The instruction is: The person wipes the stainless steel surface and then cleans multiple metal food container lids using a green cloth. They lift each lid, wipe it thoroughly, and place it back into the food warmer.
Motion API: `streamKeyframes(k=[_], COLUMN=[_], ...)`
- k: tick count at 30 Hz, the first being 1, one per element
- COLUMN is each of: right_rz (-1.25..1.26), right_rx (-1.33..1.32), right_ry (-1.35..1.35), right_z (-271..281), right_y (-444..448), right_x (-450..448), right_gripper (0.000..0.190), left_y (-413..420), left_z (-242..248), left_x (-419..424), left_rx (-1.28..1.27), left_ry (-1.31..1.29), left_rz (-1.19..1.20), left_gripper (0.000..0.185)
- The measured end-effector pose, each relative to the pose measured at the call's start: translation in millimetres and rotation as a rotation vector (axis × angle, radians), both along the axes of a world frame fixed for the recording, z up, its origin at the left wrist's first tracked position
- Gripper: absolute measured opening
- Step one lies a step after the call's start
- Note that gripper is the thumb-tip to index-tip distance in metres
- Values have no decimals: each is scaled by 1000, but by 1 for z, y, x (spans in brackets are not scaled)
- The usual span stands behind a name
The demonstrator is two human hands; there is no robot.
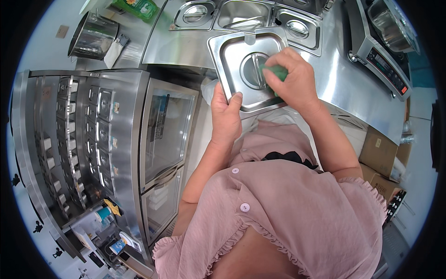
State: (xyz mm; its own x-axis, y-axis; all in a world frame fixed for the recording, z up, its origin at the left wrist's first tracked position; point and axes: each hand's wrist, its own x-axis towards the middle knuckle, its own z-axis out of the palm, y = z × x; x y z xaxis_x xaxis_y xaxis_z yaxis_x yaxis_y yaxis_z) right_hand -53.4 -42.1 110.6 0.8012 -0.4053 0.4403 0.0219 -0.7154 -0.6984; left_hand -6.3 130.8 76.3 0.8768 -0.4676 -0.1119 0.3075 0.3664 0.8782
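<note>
A square stainless steel pan lid (pixel 230 62) with a notch in its far edge is held tilted in front of my body. My left hand (pixel 226 115) grips its near left corner, thumb on top. In my right hand (pixel 292 76) is a green cloth or scouring pad (pixel 278 72), pressed against the lid beside its bar handle (pixel 258 69). Beyond the lid, an uncovered steel pan (pixel 240 15) sits in the counter with a long metal utensil lying in it. Lidded pans (pixel 195 14) (pixel 298 29) flank it on both sides.
An induction cooker (pixel 379 66) with a steel pot (pixel 392 26) stands on the right of the steel counter (pixel 341 83). A tall pot (pixel 94 35) and a green package (pixel 139 8) are at far left. A glass-door refrigerated cabinet (pixel 167 129) stands left; cardboard boxes (pixel 378 150) right.
</note>
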Motion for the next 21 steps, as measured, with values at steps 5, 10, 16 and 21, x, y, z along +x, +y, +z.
streamKeyframes(k=[5, 10, 16, 21], right_rz=[-24, -90, -109, -46], right_rx=[-136, -245, -275, -232], right_ry=[82, 26, -43, 27], right_z=[-5, -7, -3, -5], right_y=[15, 15, 10, 11], right_x=[-9, 5, 17, 7], right_gripper=[15, 17, 17, 17], left_y=[1, 2, 1, 4], left_z=[6, 9, 8, 4], left_x=[0, -4, -5, -3], left_rx=[101, 141, 136, 133], left_ry=[-107, -211, -244, -227], left_rz=[-15, -33, -16, -36], left_gripper=[37, 32, 30, 35])
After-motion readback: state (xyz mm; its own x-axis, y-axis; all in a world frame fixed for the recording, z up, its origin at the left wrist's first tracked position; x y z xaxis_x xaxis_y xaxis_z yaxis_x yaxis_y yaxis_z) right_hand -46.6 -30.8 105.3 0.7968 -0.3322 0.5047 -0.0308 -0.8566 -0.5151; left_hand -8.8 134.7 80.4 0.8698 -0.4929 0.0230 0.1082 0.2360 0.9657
